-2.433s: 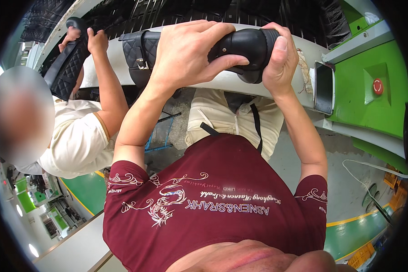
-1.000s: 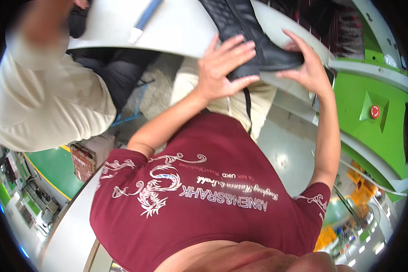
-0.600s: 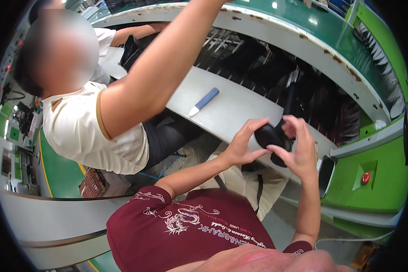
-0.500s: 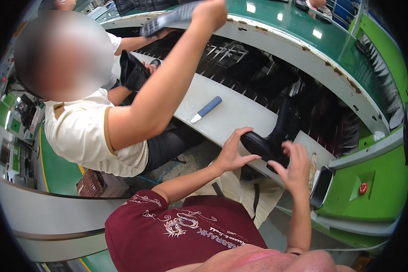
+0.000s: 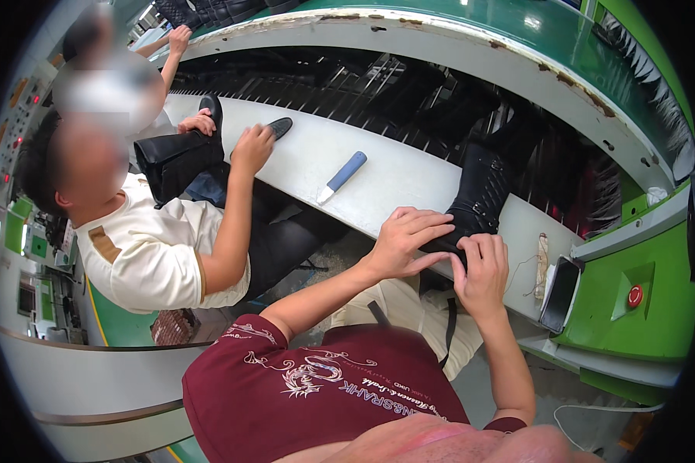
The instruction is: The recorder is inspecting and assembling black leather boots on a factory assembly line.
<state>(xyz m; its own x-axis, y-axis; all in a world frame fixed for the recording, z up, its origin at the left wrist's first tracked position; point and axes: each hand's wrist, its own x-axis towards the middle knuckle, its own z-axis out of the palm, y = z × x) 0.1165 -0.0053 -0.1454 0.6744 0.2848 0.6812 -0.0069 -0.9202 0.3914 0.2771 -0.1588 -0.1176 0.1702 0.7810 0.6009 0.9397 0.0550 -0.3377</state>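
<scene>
A black ankle-strapped boot (image 5: pixel 480 187) with buckles lies along the white bench, its shaft pointing away from me and its foot toward me. My left hand (image 5: pixel 413 243) is closed around the left side of the foot, fingers on top and thumb reaching across. From the right, my right hand (image 5: pixel 483 272) grips the same foot with bent fingers. Both thumbs nearly meet over the toe, which my hands mostly hide. A knife (image 5: pixel 343 177) with a blue handle and short pale blade lies on the bench, left of the boot and apart from my hands.
Beyond the white bench (image 5: pixel 316 143), more dark boots (image 5: pixel 409 92) rest on a rack under the green conveyor (image 5: pixel 510 23). At right are a phone-like dark device (image 5: pixel 561 293) and a green machine with a red button (image 5: pixel 634 296). A co-worker at left handles a tall black boot (image 5: pixel 179 160).
The boot has turned so its strapped upper shows and its toe points toward me. My hands have come down and closed on it. The co-worker's raised arm has lowered to the bench.
</scene>
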